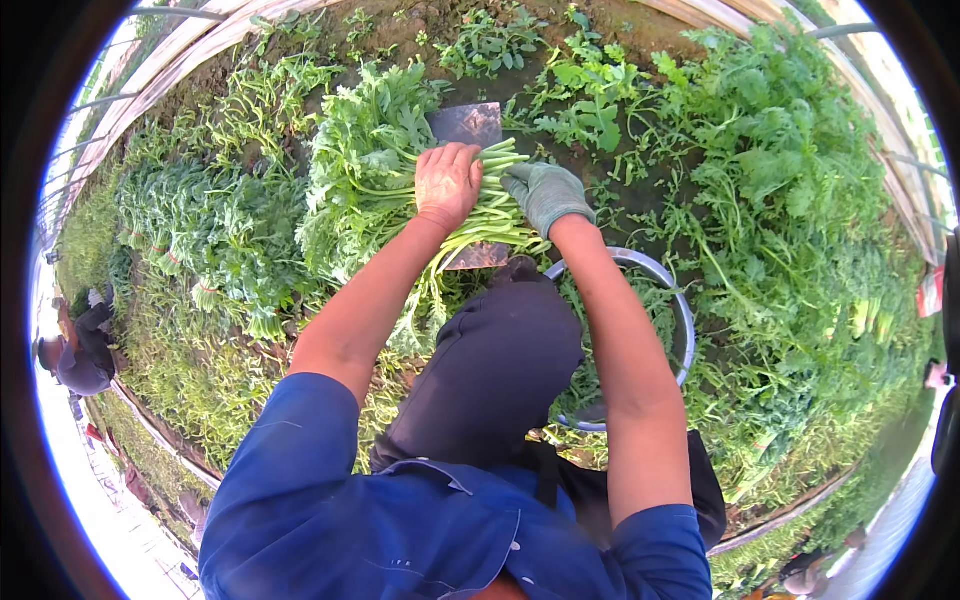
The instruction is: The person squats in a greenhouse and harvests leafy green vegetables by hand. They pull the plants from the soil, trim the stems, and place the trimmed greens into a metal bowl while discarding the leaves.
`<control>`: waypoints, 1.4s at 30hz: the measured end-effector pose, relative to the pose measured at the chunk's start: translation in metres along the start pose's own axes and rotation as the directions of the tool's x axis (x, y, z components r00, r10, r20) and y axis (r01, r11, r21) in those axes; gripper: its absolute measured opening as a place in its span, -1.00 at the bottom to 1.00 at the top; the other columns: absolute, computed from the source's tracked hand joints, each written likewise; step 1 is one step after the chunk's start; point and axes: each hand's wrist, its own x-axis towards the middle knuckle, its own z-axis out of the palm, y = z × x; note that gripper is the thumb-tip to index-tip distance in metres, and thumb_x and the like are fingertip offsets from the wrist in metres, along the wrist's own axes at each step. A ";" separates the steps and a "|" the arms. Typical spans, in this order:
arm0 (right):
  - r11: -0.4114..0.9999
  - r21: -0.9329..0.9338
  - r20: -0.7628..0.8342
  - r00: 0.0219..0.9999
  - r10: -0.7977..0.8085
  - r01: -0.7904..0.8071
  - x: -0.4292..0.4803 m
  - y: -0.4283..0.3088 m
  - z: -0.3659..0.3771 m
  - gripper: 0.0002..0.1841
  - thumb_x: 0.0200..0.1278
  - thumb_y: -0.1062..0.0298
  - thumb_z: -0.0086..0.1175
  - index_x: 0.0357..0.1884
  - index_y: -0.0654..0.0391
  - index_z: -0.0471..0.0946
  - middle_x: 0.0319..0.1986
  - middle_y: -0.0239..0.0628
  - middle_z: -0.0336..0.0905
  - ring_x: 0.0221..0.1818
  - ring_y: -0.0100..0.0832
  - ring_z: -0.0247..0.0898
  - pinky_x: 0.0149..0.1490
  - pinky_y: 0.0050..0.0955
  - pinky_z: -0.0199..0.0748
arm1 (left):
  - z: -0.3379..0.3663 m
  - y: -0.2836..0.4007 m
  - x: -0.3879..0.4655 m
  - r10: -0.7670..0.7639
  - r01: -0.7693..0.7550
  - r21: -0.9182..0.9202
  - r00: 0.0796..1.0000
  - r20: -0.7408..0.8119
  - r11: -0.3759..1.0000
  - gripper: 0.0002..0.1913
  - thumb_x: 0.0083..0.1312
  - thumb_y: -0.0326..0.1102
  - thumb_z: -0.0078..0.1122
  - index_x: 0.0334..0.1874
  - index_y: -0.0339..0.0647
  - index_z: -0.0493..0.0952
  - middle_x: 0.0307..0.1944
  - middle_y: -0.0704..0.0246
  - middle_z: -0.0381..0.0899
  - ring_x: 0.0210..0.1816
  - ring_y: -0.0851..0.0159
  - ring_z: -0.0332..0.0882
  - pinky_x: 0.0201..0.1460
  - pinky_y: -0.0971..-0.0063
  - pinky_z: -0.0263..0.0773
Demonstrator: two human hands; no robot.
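Note:
Leafy greens with pale stems point(491, 217) lie sideways over a flat, soiled board point(480, 120), leaves to the left and stem ends to the right. Across the stems, near the board's far part, rests my bare left hand point(448, 184), its fingers folded over them. On my right hand point(547, 193) is a grey-green glove; its fingertips touch the stem ends from the right. Whether the gloved fingers grip any stems cannot be told. The board's near end shows beside my knee, and the stems hide its middle.
A round tub point(686, 330) with loose greens stands right of my knee. Tied bunches point(206, 289) lie at left. Tall uncut greens point(787, 165) grow at right. Another person point(82, 352) crouches at far left; more people show at the lower edges.

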 end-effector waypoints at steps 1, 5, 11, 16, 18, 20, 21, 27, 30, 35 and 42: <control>0.999 0.038 -0.014 1.000 0.028 -0.028 -0.002 0.001 0.003 -0.61 0.38 -0.08 0.08 0.06 -0.12 0.68 -0.09 -0.15 0.70 -0.03 -0.04 0.60 0.08 -0.11 0.51 | 0.003 0.001 0.000 -0.001 0.002 0.010 0.999 -0.046 1.000 -0.77 0.35 -0.19 0.15 -0.01 -0.06 0.60 -0.12 0.36 0.62 0.01 0.17 0.56 0.27 0.20 0.29; 0.982 0.168 -0.117 0.987 0.109 -0.089 -0.012 0.006 0.018 -0.63 0.38 0.00 0.11 0.04 0.00 0.68 -0.06 -0.06 0.69 -0.01 -0.01 0.60 0.11 -0.15 0.51 | 0.013 0.005 0.000 -0.100 0.102 0.046 0.994 -0.037 0.994 -0.83 0.33 -0.22 0.18 -0.08 -0.04 0.60 -0.17 0.38 0.62 -0.03 0.16 0.57 0.21 0.20 0.32; 0.831 0.517 -0.204 0.913 0.355 -0.208 -0.060 0.043 0.026 -0.64 0.41 0.11 0.12 0.02 0.16 0.67 -0.10 0.01 0.70 -0.02 0.01 0.62 0.10 -0.23 0.51 | 0.015 0.003 0.001 -0.090 0.089 -0.029 0.994 -0.065 0.996 -0.82 0.37 -0.19 0.13 -0.08 -0.02 0.63 -0.15 0.37 0.61 -0.04 0.15 0.56 0.18 0.20 0.31; 0.628 0.683 0.079 0.893 0.443 -0.373 -0.112 0.061 0.032 -0.63 0.40 0.13 0.16 0.01 0.25 0.66 -0.25 -0.01 0.72 -0.23 -0.18 0.64 -0.02 -0.31 0.53 | 0.009 0.001 -0.002 -0.054 0.052 -0.051 0.998 -0.039 0.997 -0.79 0.37 -0.14 0.12 -0.11 -0.04 0.63 -0.16 0.36 0.59 -0.02 0.14 0.53 0.18 0.19 0.28; 0.560 0.719 0.175 0.887 0.428 -0.412 -0.126 0.066 0.035 -0.64 0.41 0.14 0.14 0.00 0.24 0.67 -0.25 -0.03 0.72 -0.23 -0.23 0.62 0.00 -0.34 0.51 | 0.008 0.001 -0.001 -0.045 0.042 -0.066 0.998 -0.032 0.997 -0.77 0.36 -0.10 0.13 -0.12 -0.05 0.63 -0.16 0.35 0.58 -0.01 0.14 0.52 0.20 0.20 0.26; 0.641 0.656 0.130 0.896 0.425 -0.399 -0.135 0.077 0.039 -0.62 0.40 0.11 0.14 0.00 0.23 0.67 -0.22 -0.02 0.72 -0.17 -0.18 0.63 0.04 -0.31 0.51 | 0.012 0.004 -0.001 -0.079 0.079 0.012 0.997 -0.020 0.997 -0.77 0.36 -0.09 0.15 -0.13 -0.04 0.63 -0.17 0.36 0.59 -0.03 0.14 0.53 0.20 0.20 0.27; 0.677 0.604 0.109 0.885 0.453 -0.421 -0.143 0.087 0.038 -0.61 0.40 0.10 0.14 0.00 0.23 0.67 -0.20 -0.01 0.72 -0.14 -0.15 0.63 0.06 -0.30 0.50 | 0.014 0.006 -0.001 -0.108 0.106 0.066 0.994 0.017 0.992 -0.79 0.34 -0.09 0.17 -0.15 -0.03 0.62 -0.19 0.37 0.59 -0.05 0.15 0.54 0.18 0.20 0.28; 0.856 0.316 -0.240 0.838 0.490 -0.410 -0.158 0.184 -0.013 -0.64 0.34 0.12 0.21 -0.06 0.23 0.70 -0.31 -0.15 0.76 -0.31 -0.37 0.64 -0.10 -0.35 0.55 | 0.019 0.002 0.001 -0.079 0.081 0.089 0.996 -0.029 0.993 -0.85 0.37 -0.18 0.10 -0.18 0.00 0.61 -0.21 0.43 0.61 -0.11 0.16 0.56 0.09 0.22 0.32; 0.756 0.336 -0.371 0.658 0.655 -0.562 -0.144 0.245 -0.067 -0.60 0.36 0.04 0.15 -0.04 0.18 0.70 -0.22 -0.03 0.73 -0.15 -0.16 0.65 0.01 -0.28 0.53 | 0.020 0.000 0.000 -0.024 0.027 0.014 0.990 -0.136 1.000 -0.85 0.35 -0.24 0.07 -0.19 -0.03 0.62 -0.21 0.43 0.63 -0.13 0.17 0.57 0.07 0.24 0.33; 0.641 0.089 -0.276 0.599 0.751 -0.762 -0.101 0.306 -0.095 -0.49 0.35 -0.08 0.09 0.03 0.20 0.67 -0.02 0.09 0.65 0.08 0.02 0.58 0.19 -0.15 0.48 | 0.019 0.000 0.000 -0.028 0.030 0.009 0.991 -0.128 1.000 -0.82 0.32 -0.30 0.05 -0.17 -0.06 0.65 -0.20 0.41 0.65 -0.12 0.16 0.59 0.08 0.27 0.34; 0.434 -0.105 0.253 0.398 0.882 -0.895 -0.121 0.331 -0.030 -0.21 0.22 -0.23 0.18 0.22 0.34 0.52 0.19 0.12 0.54 0.26 -0.01 0.48 0.30 -0.21 0.39 | 0.018 0.001 0.003 -0.015 0.019 0.046 0.996 -0.088 0.999 -0.78 0.32 -0.31 -0.01 -0.13 -0.08 0.64 -0.18 0.38 0.65 -0.09 0.15 0.58 0.10 0.29 0.32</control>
